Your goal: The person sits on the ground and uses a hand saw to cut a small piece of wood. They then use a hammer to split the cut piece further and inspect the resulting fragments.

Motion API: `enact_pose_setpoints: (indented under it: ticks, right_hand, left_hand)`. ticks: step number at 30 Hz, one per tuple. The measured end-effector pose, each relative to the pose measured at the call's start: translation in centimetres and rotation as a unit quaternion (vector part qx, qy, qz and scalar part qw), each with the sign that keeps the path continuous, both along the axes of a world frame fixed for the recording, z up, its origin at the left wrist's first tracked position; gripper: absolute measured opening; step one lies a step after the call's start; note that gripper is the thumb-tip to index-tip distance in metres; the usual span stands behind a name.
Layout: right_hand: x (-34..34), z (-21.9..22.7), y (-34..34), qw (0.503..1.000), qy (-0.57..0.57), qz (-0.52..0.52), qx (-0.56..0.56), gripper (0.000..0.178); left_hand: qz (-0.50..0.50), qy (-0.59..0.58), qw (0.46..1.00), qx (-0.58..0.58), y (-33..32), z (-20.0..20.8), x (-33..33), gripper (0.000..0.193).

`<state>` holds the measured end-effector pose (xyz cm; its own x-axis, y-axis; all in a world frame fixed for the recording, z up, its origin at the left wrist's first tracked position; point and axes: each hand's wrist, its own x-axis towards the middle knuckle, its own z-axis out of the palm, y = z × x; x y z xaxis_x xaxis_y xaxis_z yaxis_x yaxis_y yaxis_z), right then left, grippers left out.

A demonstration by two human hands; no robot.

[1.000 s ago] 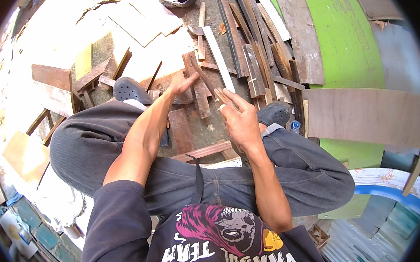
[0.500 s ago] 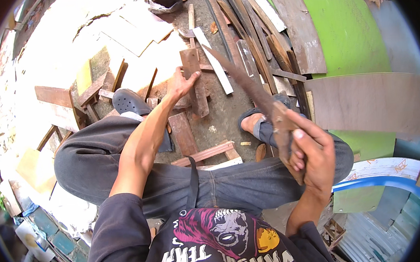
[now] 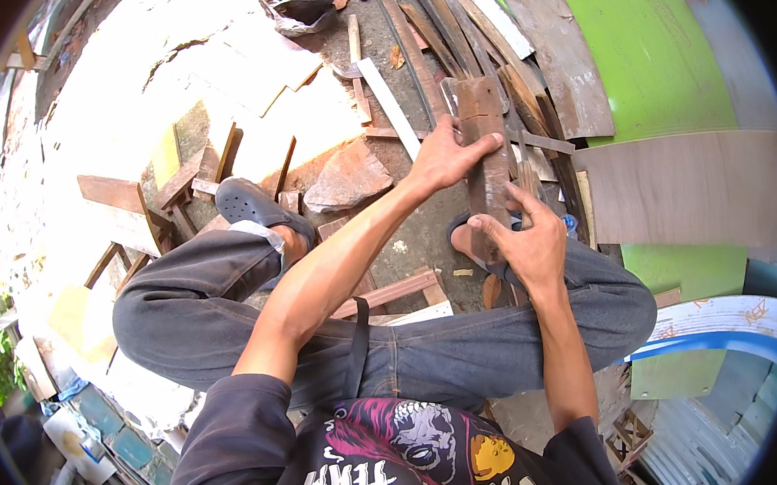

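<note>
A worn brown wooden board (image 3: pixel 486 168) is held upright in front of me, above my right foot. My left hand (image 3: pixel 445 156) grips its left edge around mid-length, thumb across the face. At the lower end, my right hand (image 3: pixel 532 237) is closed, its thumb and fingers touching the board's right side. Behind that hand shows part of a handsaw (image 3: pixel 528 179), its handle passing through the grip and its blade mostly hidden by the board. On the ground to the left of the board lies a flat brownish stone (image 3: pixel 348 175).
Wood offcuts (image 3: pixel 115 194) lie at the left, and long planks (image 3: pixel 445 22) are stacked at the far right. A white strip (image 3: pixel 388 103) and a hammer (image 3: pixel 350 72) lie ahead. Green and brown sheets (image 3: pixel 673 191) stand at right. A small wooden frame (image 3: pixel 401 291) sits between my legs.
My left hand has carried the board up and to the right, uncovering the stone. My right hand has lowered the saw from its raised position and come to the board's lower end.
</note>
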<state>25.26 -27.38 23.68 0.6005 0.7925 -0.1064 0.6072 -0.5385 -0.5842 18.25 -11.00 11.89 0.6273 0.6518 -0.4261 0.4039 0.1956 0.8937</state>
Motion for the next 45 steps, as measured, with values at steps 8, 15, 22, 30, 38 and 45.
enact_pose_setpoints:
  ticks: [8, 15, 22, 30, 38, 45]
  right_hand:
    - [0.7, -0.3, 0.7, 0.996, -0.012, -0.059, -0.072, 0.074]
    - [-0.6, -1.3, 1.4, 0.99, 0.046, 0.002, -0.133, 0.059]
    - [0.1, -1.5, 1.4, 0.996, 0.024, -0.028, -0.083, 0.05]
    - [1.0, -1.6, 0.3, 0.996, 0.056, -0.05, -0.047, 0.044]
    - [1.9, -2.3, -0.2, 0.994, 0.051, -0.085, -0.034, 0.042]
    - [2.8, -2.6, -0.8, 0.995, 0.045, -0.087, -0.009, 0.045]
  left_hand:
    - [0.054, -0.156, 0.963, -0.211, -0.9, 0.8, -1.0, 0.089]
    - [0.052, -0.126, 0.958, -0.253, -1.1, -2.3, -2.5, 0.085]
    - [-0.135, 0.19, 0.945, 0.231, 0.9, -11.5, -8.5, 0.111]
    - [-0.293, 0.436, 0.79, 0.316, 3.3, -14.9, -13.3, 0.135]
    - [-0.131, 0.379, 0.861, 0.312, 7.0, -15.2, -12.9, 0.125]
    - [-0.23, 0.426, 0.863, 0.144, 17.3, -16.5, -11.6, 0.043]
